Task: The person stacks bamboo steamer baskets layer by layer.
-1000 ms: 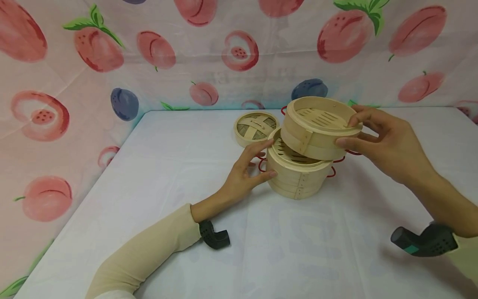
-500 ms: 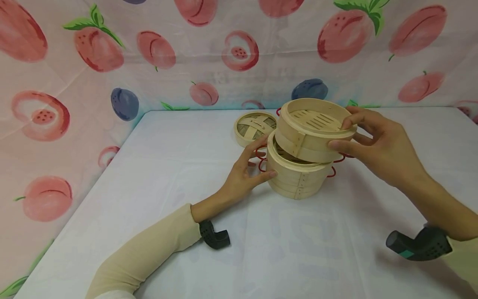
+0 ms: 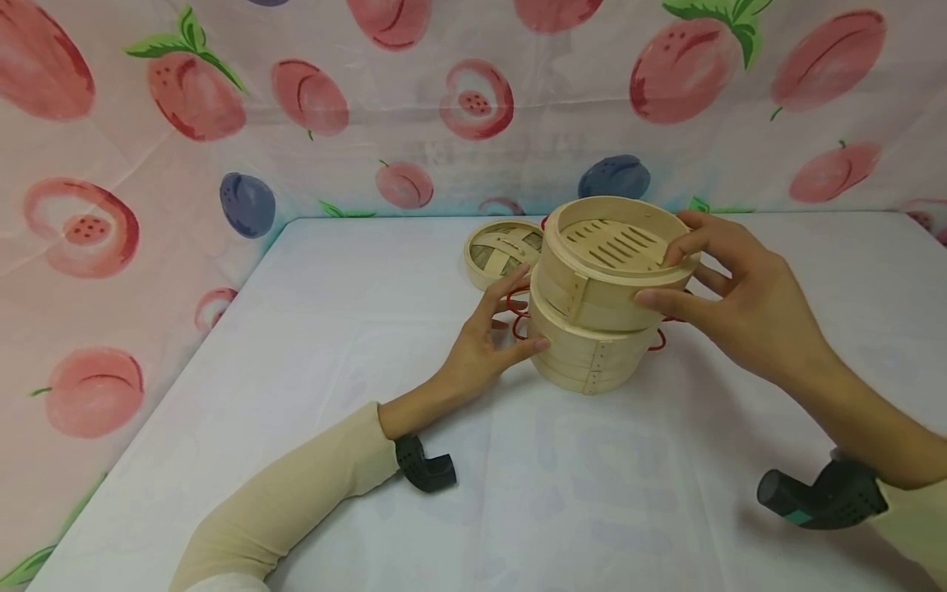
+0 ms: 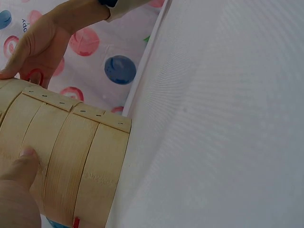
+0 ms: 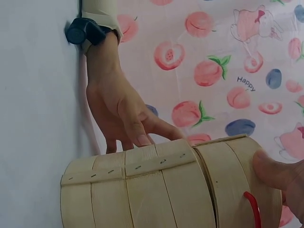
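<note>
The right hand (image 3: 755, 300) pinches the rim of a round bamboo steamer basket (image 3: 610, 304) with a slotted base, thumb on the outer wall and fingers over the edge. This basket sits slightly tilted on top of a lower bamboo steamer stack (image 3: 573, 362); a thin dark gap shows between them in the right wrist view. Two seamed tiers make up the lower stack (image 4: 71, 161), which stands on the table. The left hand (image 3: 484, 345) grips its left side, thumb in front and fingers toward the back. Red cord handles (image 3: 518, 327) stick out at the sides.
A round woven bamboo lid (image 3: 499, 251) lies behind the stack to the left, partly hidden by the upper basket. White cloth covers the table (image 3: 444, 526). A fruit-printed curtain (image 3: 333, 164) hangs along the back and left edges.
The right hand has moved the upper basket left and down onto the lower stack, covering the opening that showed before. The left hand stays in place.
</note>
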The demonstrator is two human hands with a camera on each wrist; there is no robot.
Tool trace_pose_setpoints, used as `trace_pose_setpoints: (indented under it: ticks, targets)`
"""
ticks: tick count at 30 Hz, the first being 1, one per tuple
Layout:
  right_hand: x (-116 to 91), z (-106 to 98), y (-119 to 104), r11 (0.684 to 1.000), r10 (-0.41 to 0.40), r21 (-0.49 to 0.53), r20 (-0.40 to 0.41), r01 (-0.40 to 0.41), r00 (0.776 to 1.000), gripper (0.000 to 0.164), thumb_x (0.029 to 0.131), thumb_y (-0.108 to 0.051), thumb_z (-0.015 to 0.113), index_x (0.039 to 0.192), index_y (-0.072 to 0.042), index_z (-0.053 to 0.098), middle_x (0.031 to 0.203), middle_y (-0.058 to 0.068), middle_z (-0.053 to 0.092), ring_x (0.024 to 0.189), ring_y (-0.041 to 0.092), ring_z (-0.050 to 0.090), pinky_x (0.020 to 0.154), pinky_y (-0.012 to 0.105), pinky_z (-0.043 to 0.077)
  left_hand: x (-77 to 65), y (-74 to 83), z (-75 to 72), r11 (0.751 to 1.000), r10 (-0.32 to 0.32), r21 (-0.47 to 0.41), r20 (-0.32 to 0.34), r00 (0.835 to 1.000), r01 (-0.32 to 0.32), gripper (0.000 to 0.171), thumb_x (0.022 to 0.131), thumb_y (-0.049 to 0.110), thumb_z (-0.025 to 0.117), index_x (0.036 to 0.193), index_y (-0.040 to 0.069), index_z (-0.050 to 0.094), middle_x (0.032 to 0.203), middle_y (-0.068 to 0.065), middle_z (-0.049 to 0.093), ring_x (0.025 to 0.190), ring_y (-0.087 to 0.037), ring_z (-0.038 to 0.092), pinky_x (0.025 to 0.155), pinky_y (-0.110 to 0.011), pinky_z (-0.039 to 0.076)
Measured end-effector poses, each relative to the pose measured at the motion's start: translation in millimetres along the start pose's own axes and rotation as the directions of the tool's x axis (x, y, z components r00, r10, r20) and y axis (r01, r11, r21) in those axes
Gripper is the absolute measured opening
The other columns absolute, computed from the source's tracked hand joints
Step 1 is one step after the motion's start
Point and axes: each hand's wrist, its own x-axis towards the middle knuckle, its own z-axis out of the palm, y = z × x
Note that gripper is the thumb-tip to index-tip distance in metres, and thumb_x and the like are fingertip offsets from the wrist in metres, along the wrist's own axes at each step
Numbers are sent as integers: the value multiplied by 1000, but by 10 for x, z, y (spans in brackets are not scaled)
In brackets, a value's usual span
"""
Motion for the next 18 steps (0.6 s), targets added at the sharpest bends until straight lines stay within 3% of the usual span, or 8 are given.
trace_pose_setpoints:
  ticks: [4, 11, 18]
  targets:
    - [-13, 19, -22, 1000, -12, -27, -7, 12, 1000, 37, 75, -8, 82, 101, -2, 56, 143, 4, 41, 137, 16, 30, 93, 18, 40, -3, 51, 0, 1000, -7, -15, 0, 1000, 7, 85, 83, 4, 74, 150, 22, 24, 144, -1, 39, 116, -26, 48, 84, -53, 42]
    - [-15, 64, -15, 996, -82, -26, -30, 81, 996, 35, 71, -3, 84, 95, -2, 58, 140, 2, 39, 135, 18, 32, 100, 25, 39, -6, 317, -37, 1000, -11, -23, 6, 1000, 11, 77, 85, 2, 70, 147, 13, 26, 141, -10, 41, 116, -25, 48, 84, -54, 42]
    - [-21, 88, -7, 980, -188, -72, -32, 185, 982, 35, 69, 3, 84, 91, -3, 58, 137, 5, 40, 131, 18, 35, 98, 16, 38, 1, 34, 5, 1000, -5, -22, -2, 1000, 5, 86, 82, 4, 74, 150, 22, 24, 143, 0, 40, 117, -22, 48, 83, -50, 44]
